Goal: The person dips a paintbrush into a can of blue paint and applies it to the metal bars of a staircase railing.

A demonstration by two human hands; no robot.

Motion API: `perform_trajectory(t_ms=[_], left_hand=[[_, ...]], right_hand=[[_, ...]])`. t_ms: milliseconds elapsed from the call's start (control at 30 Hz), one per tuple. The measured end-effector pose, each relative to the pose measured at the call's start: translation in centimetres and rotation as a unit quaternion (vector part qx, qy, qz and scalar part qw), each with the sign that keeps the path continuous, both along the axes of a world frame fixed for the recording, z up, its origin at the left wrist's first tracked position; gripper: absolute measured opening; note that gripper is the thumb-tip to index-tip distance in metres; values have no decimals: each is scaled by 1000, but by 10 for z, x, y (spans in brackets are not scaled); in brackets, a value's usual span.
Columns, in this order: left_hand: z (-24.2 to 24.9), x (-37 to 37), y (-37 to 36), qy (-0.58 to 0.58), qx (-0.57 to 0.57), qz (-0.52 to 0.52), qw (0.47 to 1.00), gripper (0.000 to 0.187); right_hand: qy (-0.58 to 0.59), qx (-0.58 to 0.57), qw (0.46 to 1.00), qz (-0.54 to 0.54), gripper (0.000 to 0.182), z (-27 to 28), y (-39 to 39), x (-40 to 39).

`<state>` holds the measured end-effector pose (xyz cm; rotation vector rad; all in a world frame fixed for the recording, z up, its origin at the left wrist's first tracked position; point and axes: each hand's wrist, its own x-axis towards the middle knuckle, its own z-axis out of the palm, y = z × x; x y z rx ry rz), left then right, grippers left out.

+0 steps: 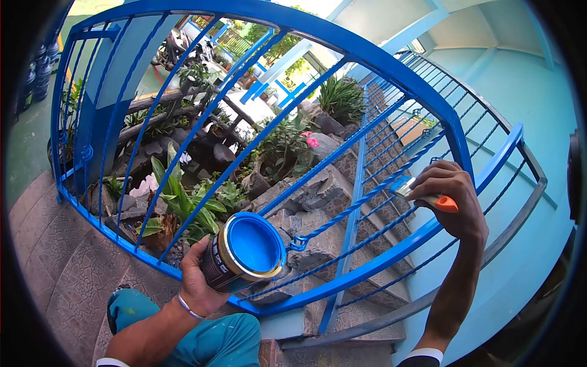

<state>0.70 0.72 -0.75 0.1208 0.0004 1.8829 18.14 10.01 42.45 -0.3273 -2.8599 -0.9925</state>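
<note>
An open can of blue paint (254,244) is held tilted in my left hand (205,281), fingers wrapped round its side. Up at the right, my right hand (446,196) grips a paintbrush (441,203) with an orange-tipped handle. The brush's blue-stained bristles touch or nearly touch a twisted blue bar (373,191) of the metal railing (306,27). A curled blue ornament (298,243) sits on that bar's lower end, just right of the can. Part of the brush handle is hidden by my right fingers.
Behind the railing are green plants (202,202), rocks and pink flowers (312,142). Tiled steps (79,275) curve along the lower left. A second railing with an unpainted-looking grey rail (532,202) stands before a light blue wall (520,281). My bent knees (226,339) are below.
</note>
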Motion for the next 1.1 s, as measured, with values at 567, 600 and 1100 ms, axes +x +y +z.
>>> perform_trajectory(t_ms=[567, 600, 1100], left_hand=[[18, 2, -9, -18, 24, -30, 999, 75], [19, 2, -10, -11, 22, -26, 999, 75], [6, 3, -5, 6, 27, -16, 1000, 76]], right_hand=[[158, -86, 984, -4, 20, -95, 39, -54], [188, -52, 980, -26, 20, -92, 47, -54], [348, -94, 932, 49, 21, -53, 29, -39]])
